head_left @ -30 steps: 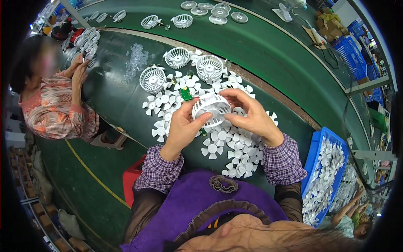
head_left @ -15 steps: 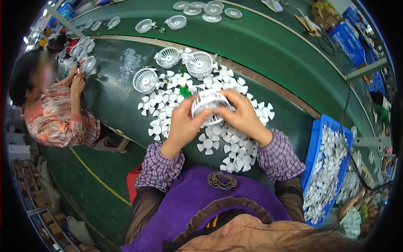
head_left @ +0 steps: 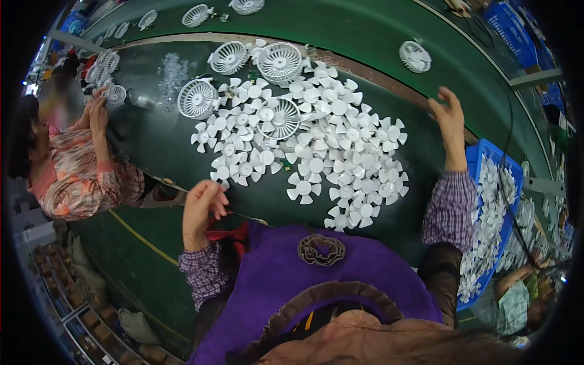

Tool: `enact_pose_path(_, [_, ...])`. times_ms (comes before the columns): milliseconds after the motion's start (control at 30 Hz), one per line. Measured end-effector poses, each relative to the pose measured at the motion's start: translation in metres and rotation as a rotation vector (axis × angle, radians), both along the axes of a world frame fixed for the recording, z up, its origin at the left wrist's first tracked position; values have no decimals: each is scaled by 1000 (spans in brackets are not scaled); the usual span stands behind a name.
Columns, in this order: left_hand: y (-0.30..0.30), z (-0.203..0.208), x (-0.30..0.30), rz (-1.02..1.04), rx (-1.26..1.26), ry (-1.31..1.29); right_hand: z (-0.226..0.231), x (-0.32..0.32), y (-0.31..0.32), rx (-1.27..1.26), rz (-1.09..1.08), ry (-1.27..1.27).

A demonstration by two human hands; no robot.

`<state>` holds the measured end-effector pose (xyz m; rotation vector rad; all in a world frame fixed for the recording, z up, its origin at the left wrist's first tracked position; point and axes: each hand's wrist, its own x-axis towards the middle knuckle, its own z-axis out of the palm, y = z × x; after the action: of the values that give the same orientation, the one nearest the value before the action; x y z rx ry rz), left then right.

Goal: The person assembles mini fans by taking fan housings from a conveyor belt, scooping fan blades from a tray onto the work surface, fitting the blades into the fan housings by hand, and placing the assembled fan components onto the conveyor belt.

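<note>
My right hand [head_left: 449,125] reaches out at the far right edge of the table, its fingers apart and nothing in them. Beyond it, a white round fan housing with blades inside [head_left: 415,56] lies on the green conveyor belt, apart from the fingers. At the near left edge of the table hovers my left hand [head_left: 204,207], loosely bent and holding nothing. A broad heap of small white fan blades [head_left: 313,164] covers the middle of the table. One white slotted housing [head_left: 281,117] lies in that heap, and more housings [head_left: 281,62] stand behind it.
A blue crate [head_left: 480,243] of white fan blades stands to my right. Clear small parts [head_left: 173,79] lie at the table's far left. A co-worker [head_left: 85,164] sits on the left, handling a white housing. Further housings [head_left: 196,16] rest on the belt.
Both hands have parted from the fan housing they held together. It now lies on the belt at the right; my right hand went out right, my left back toward the near left edge.
</note>
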<state>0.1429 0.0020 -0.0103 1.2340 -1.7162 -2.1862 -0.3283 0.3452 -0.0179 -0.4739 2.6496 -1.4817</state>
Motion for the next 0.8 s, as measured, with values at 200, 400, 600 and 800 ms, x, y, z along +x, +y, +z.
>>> enact_pose_path(200, [12, -23, -20, 109, 13, -39, 7, 77, 24, -76, 245, -135])
enact_pose_path(400, [9, -22, -37, 227, -170, 42, 82, 157, 31, -5, 571, -413])
enact_pose_path(600, [15, -34, -46, 159, -147, 89, 34, 246, 42, -9, 1053, -506])
enact_pose_path(800, [10, -35, -37, 167, -162, 77, 40, 243, 14, 162, 891, -315])
